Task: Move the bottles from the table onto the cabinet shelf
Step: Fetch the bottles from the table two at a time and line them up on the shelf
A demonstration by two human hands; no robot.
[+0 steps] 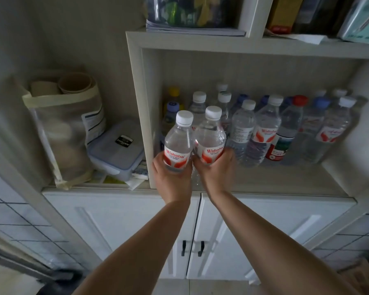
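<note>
At shelf's front-left corner, left hand and right hand each gripping a bottle; risk toppling crowded bottles behind.

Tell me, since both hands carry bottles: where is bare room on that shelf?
Bare shelf board runs along the front edge, before the standing bottles, widest at right. The back and left corner are crowded. Left hand and right hand each hold a bottle.
</note>
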